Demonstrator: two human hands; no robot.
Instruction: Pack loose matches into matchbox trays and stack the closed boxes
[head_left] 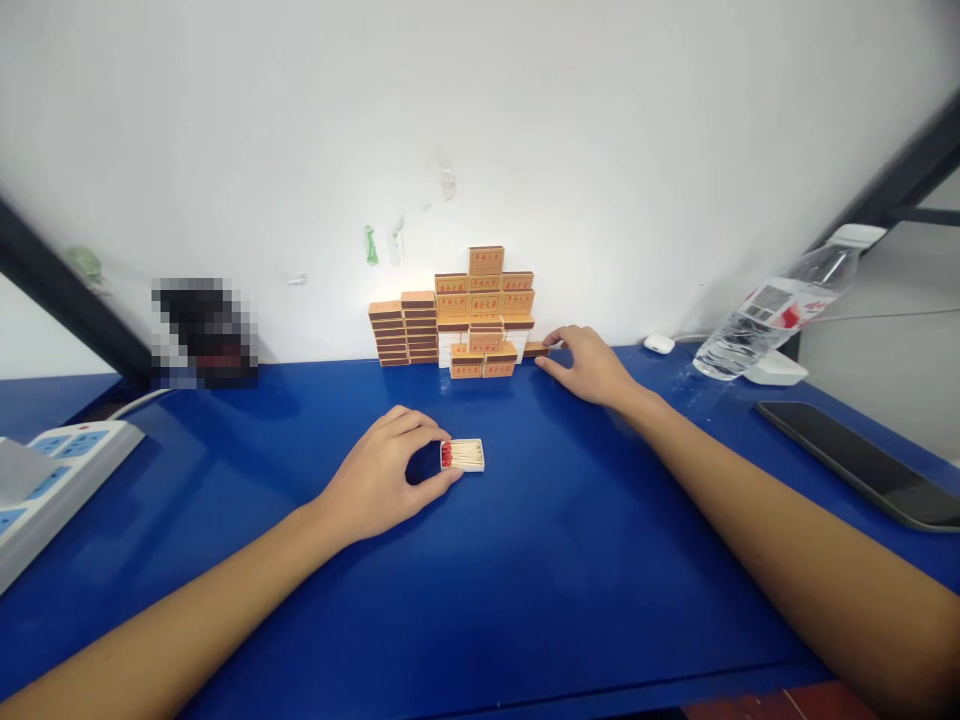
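Between the thumb and fingertips of my left hand is the left end of a matchbox tray. Red-headed matches lie in the tray, heads to the left, and it rests on the blue table. My right hand reaches to the wall, its thumb and fingers pinching a matchbox that lies flat at the table's back. Just left of it stands a stepped structure of orange matchboxes, a single box upright at its top. Two stacks of matchboxes stand against its left side.
A power strip sits at the left, near a pixelated dark area. On the right are a tilted water bottle, a small white case, a white block and a phone. The white wall borders the blue table.
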